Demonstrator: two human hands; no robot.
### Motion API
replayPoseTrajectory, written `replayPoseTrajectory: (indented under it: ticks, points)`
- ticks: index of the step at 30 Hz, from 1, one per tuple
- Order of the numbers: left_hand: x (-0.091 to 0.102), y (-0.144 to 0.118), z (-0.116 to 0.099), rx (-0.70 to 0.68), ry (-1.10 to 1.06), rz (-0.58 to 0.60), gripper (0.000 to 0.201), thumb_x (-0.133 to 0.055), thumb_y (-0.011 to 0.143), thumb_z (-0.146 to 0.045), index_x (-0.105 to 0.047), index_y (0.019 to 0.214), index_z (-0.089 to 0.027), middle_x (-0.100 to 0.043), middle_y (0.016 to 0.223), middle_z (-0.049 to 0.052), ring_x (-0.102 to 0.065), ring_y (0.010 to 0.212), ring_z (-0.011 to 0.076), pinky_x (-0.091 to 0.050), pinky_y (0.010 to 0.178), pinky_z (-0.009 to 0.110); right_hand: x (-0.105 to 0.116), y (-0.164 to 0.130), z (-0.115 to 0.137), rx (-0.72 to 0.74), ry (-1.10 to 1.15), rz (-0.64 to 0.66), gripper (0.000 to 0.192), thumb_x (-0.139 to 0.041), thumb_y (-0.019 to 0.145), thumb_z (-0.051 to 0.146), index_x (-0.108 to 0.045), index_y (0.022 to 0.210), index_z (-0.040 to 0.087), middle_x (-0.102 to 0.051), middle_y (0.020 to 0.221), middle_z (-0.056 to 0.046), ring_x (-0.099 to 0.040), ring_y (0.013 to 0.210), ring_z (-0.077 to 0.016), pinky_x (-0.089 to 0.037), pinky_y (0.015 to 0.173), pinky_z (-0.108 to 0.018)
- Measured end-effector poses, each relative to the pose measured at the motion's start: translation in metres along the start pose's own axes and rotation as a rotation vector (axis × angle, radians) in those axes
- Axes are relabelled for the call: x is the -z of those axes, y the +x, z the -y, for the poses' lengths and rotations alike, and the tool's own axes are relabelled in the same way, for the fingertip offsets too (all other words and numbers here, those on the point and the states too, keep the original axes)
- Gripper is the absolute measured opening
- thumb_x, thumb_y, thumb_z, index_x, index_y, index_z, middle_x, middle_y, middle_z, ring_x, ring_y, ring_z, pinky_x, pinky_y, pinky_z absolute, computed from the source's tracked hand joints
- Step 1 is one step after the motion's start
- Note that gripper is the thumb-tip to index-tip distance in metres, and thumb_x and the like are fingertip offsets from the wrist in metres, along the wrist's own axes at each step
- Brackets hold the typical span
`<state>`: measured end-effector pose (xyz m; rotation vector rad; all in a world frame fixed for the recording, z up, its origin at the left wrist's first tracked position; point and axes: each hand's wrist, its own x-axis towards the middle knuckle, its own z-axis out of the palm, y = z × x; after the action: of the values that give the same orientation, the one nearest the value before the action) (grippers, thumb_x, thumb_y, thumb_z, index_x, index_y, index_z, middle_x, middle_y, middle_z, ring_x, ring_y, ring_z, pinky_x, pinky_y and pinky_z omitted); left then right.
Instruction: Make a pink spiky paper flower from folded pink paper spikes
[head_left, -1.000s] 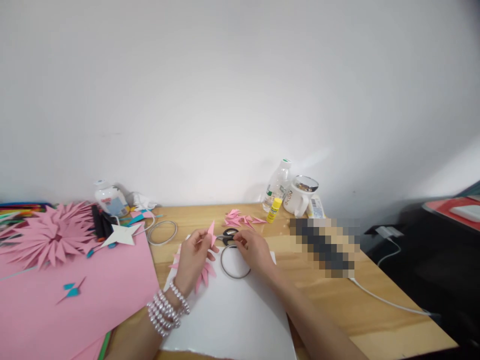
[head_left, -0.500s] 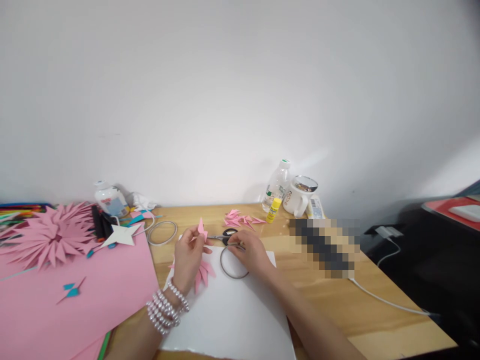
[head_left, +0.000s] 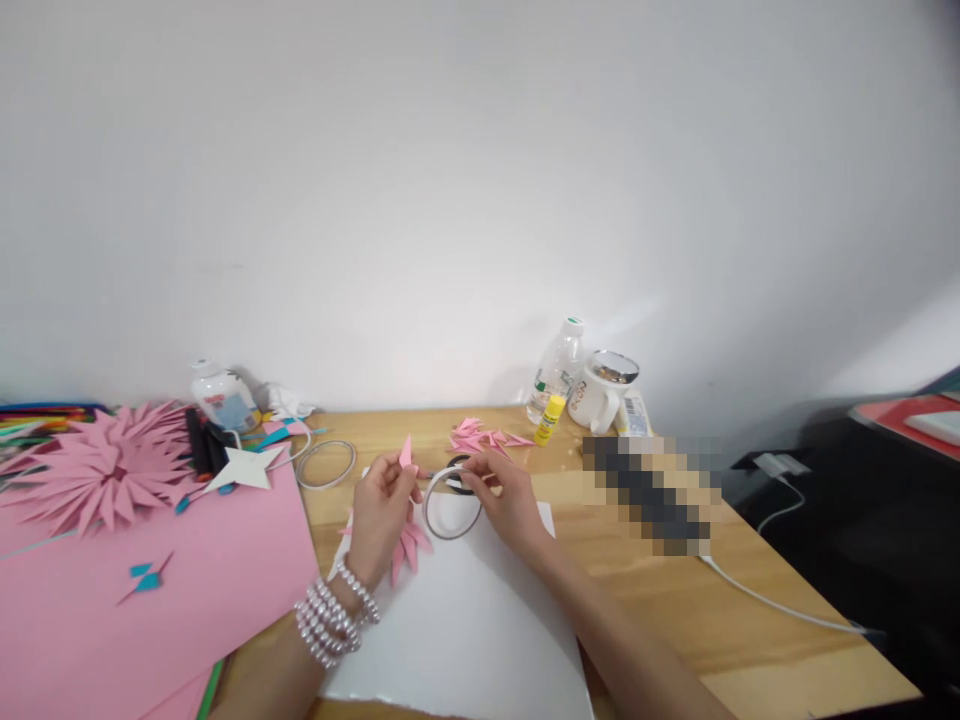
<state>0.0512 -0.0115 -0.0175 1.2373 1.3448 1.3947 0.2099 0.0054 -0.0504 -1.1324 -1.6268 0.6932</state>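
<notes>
Between the fingers of my left hand [head_left: 382, 505] is a small folded pink paper piece [head_left: 406, 453], its tip pointing up. My right hand [head_left: 508, 498] pinches the edge of a roll of narrow tape [head_left: 427, 508], which looks like a thin pale ring. The roll hangs upright over a white board [head_left: 465, 630], close to my left fingertips. Black-handled scissors [head_left: 457, 462] lie behind the roll, partly covered by it and my right hand. Joined pink paper points [head_left: 409, 550] rest on the board below my left hand, which hides part of them.
Several folded pink pieces [head_left: 480, 437] lie at the back beside a yellow glue stick [head_left: 550, 420]. A plastic bottle [head_left: 555, 375] and white mug [head_left: 596, 395] stand behind. Left are a large pink paper flower [head_left: 112, 470], pink sheets [head_left: 225, 590] and another ring-shaped roll [head_left: 325, 465].
My right hand has brought the tape roll slightly left and up, nearer my left hand, and turned it. My left hand still holds the pink piece, nearly in place.
</notes>
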Motion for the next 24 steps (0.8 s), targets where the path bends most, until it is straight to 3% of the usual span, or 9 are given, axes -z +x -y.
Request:
replayPoseTrajectory:
  ticks: [5,9,18,22,24]
  points:
    - [0.001,0.001,0.0,-0.023,0.036,-0.052,0.026,-0.056,0.07,-0.041,-0.056,0.077,-0.015,-0.059,0.061,-0.001,-0.046,0.04,0.0079,-0.036,0.037,0.019,0.001,-0.001,0.006,0.035,0.12,-0.15,0.01,-0.058,0.075,0.028,-0.059,0.08,0.02,-0.062,0.077,-0.003,-0.057,0.072,-0.016,-0.049,0.066,-0.03]
    - [0.0,0.0,-0.001,-0.018,-0.001,-0.039,0.027,-0.058,0.068,-0.041,-0.055,0.078,-0.016,-0.055,0.056,-0.004,-0.046,0.04,0.0078,-0.037,0.038,0.019,0.002,-0.001,0.005,0.045,0.146,-0.186,0.014,-0.057,0.076,0.028,-0.061,0.086,0.02,-0.062,0.083,-0.003,-0.058,0.077,-0.0166,-0.05,0.069,-0.031]
    - [-0.003,-0.004,-0.002,0.004,-0.063,0.164,0.023,-0.061,0.07,-0.035,-0.054,0.079,-0.015,-0.053,0.052,-0.005,-0.046,0.041,0.0073,-0.036,0.04,0.019,0.001,0.001,-0.003,-0.12,0.211,-0.147,0.02,-0.054,0.079,0.031,-0.059,0.092,0.018,-0.063,0.087,-0.007,-0.06,0.08,-0.0185,-0.052,0.069,-0.033]
    - [-0.006,-0.008,-0.007,0.025,-0.075,0.203,0.019,-0.061,0.07,-0.032,-0.053,0.076,-0.015,-0.054,0.053,-0.005,-0.048,0.041,0.0077,-0.039,0.041,0.019,0.0,0.0,0.003,0.06,0.118,-0.193,0.034,-0.055,0.079,0.028,-0.05,0.111,0.02,-0.054,0.112,-0.01,-0.053,0.102,-0.0211,-0.046,0.085,-0.039]
    - [-0.007,-0.009,-0.008,0.041,-0.081,0.194,0.02,-0.061,0.07,-0.032,-0.054,0.079,-0.016,-0.055,0.053,-0.005,-0.05,0.041,0.0088,-0.041,0.039,0.019,0.0,-0.002,0.008,0.206,0.032,-0.206,0.035,-0.058,0.076,0.026,-0.05,0.11,0.02,-0.052,0.115,-0.011,-0.047,0.11,-0.0227,-0.04,0.092,-0.042]
